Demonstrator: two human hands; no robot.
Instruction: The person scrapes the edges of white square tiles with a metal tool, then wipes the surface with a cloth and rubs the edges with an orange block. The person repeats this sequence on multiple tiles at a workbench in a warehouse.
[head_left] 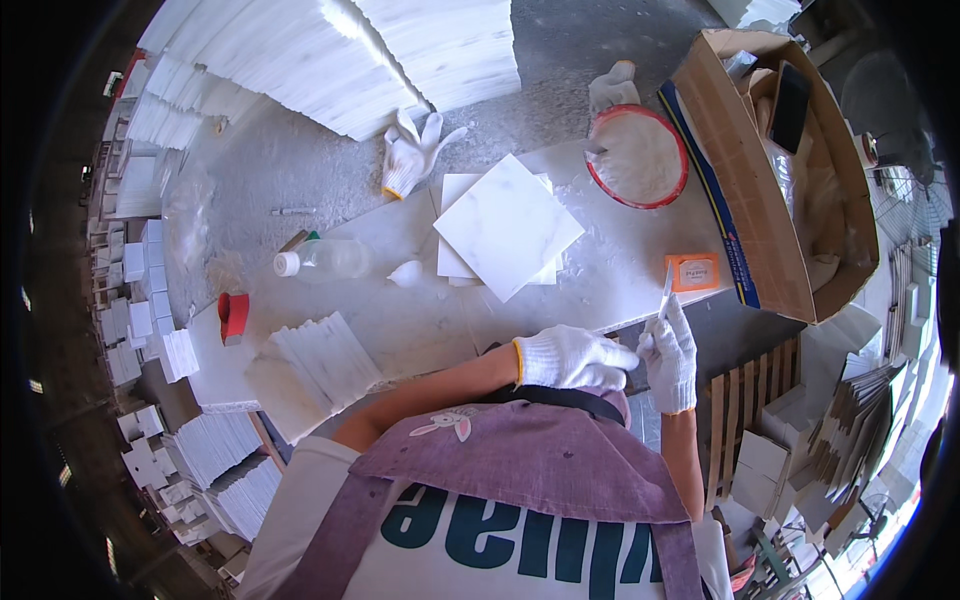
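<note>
Both my hands wear white knit gloves and meet close to my chest at the near edge of the marble-topped bench [420,320]. My right hand [672,355] pinches a thin white blade-like strip [666,292] that points up and away. My left hand [572,357] is curled, its fingertips touching the right glove near the strip's lower end; what it grips is hidden. A small orange box [694,272] lies just beyond the strip. A stack of square white marble tiles [507,226] sits at the bench's middle.
A red-rimmed bowl of white paste [637,156] and an open cardboard box [790,170] stand at right. A clear bottle [330,258], a red tape roll [233,315], a spare glove [410,155] and thin tile strips [325,362] lie at left. Tile stacks surround the bench.
</note>
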